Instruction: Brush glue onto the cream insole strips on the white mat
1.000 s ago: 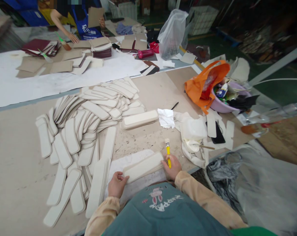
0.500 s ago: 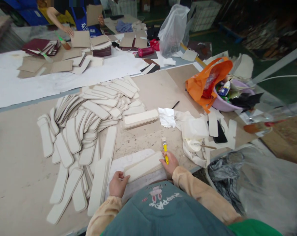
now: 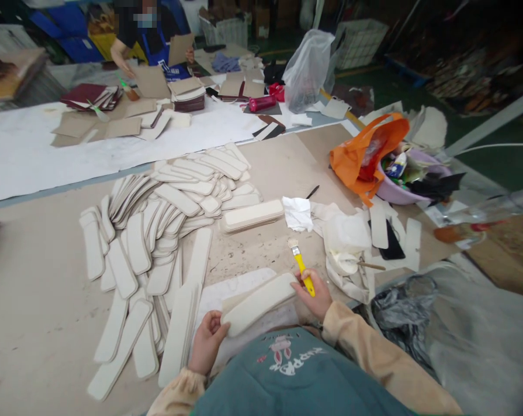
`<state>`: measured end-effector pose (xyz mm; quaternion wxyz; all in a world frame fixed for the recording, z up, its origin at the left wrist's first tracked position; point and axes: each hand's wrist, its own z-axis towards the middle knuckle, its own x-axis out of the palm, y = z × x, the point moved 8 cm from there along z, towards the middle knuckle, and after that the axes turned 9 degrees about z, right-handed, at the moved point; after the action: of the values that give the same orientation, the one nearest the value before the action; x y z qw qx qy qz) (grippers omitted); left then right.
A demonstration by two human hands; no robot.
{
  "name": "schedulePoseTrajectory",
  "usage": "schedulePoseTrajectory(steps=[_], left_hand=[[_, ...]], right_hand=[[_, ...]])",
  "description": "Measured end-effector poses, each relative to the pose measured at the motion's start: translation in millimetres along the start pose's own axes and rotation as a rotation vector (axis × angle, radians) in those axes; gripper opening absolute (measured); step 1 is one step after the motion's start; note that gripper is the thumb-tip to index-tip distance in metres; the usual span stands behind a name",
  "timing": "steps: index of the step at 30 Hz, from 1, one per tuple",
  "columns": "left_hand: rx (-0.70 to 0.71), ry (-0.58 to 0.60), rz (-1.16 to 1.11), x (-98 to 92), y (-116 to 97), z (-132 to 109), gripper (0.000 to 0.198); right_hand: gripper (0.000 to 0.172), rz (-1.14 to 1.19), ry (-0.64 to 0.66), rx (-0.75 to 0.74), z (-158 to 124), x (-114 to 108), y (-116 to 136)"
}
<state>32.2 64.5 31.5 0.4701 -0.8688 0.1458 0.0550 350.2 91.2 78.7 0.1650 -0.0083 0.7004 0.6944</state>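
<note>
In the head view, my left hand (image 3: 209, 342) pinches the left end of a long cream strip (image 3: 259, 305) with rounded ends. My right hand (image 3: 316, 296) is closed around a paintbrush (image 3: 305, 276) with a yellow handle, its pale bristles pointing away from me. Fingers of that same hand touch the strip's right end. The strip is tilted, and part of a brownish piece (image 3: 235, 299) shows behind it. Beneath lies a white sheet (image 3: 248, 282). Left of my hands rests a stack of longer cream strips (image 3: 180, 329).
A large heap of similar strips (image 3: 170, 199) spreads over the left of the table. Ahead sits a neat stack (image 3: 253, 216) beside crumpled paper (image 3: 297, 214). A white tub (image 3: 348, 234), an orange bag (image 3: 352, 162) and a purple basin (image 3: 400, 190) stand right. A co-worker (image 3: 155, 46) handles boards across the table.
The cream strip has shifted towards me and tilted, exposing more of the brownish piece behind it. My right hand has moved slightly right with the paintbrush. The whole view has shifted a little.
</note>
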Motion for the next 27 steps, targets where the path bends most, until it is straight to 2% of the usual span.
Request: schedulePoseTrajectory(steps=[2,5,10,13,17,21,25,27], left_hand=[[-0.021,0.142,-0.117,7.3,-13,-9,0.034],[0.004,0.298,-0.152,19.4,-43,-21,0.03],[0.154,0.409,-0.176,42.8,-101,-35,0.028],[0.202,0.443,-0.211,54.4,-118,-38,0.028],[0.235,0.457,-0.25,61.2,-119,-35,0.029],[0.255,0.553,-0.263,67.3,-124,-36,0.033],[0.281,0.647,-0.292,74.2,-156,-43,0.051],[0.25,0.681,-0.302,80.2,-173,-43,0.05]], right_hand=[[0.026,0.125,-0.002,0.014,14,-9,28],[0.03,0.236,-0.008,0.003,43,-22,70],[0.036,0.391,0.037,-0.074,88,-37,128],[0.037,0.437,0.099,-0.099,103,-39,151],[0.039,0.437,0.132,-0.124,112,-42,172],[0.04,0.473,0.18,-0.109,114,-38,191],[0.038,0.493,0.249,-0.117,107,-26,214],[0.037,0.49,0.274,-0.137,103,-18,224]])
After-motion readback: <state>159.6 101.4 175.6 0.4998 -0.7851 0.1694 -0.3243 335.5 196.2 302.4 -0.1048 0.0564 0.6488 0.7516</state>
